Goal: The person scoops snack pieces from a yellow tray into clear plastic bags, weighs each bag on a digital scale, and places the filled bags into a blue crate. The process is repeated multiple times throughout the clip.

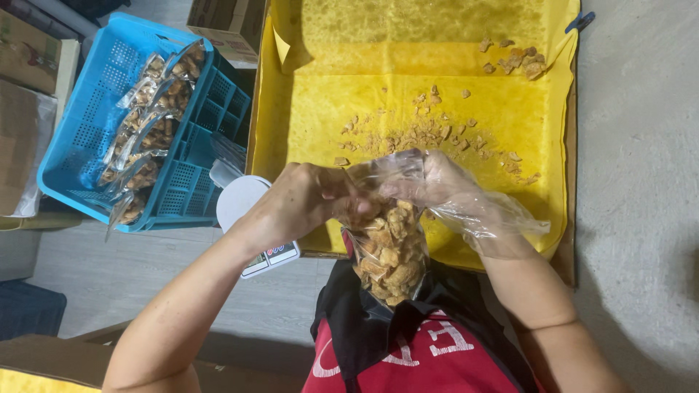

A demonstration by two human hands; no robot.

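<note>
Head view: your left hand (302, 200) and gloved right hand (429, 182) pinch the bag (389, 251) mouth; seemingly light, crumbly, slippery film.

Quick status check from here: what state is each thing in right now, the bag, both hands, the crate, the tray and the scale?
Clear plastic bag of fried snack pieces: filled, mouth held at top.
Left hand: bare, gripping the bag mouth.
Right hand: in a loose clear plastic glove, gripping the bag mouth.
Blue plastic crate: holds several filled bags.
Yellow-lined tray: nearly emptied, crumbs and few pieces.
White scale: nothing visible on it.
</note>
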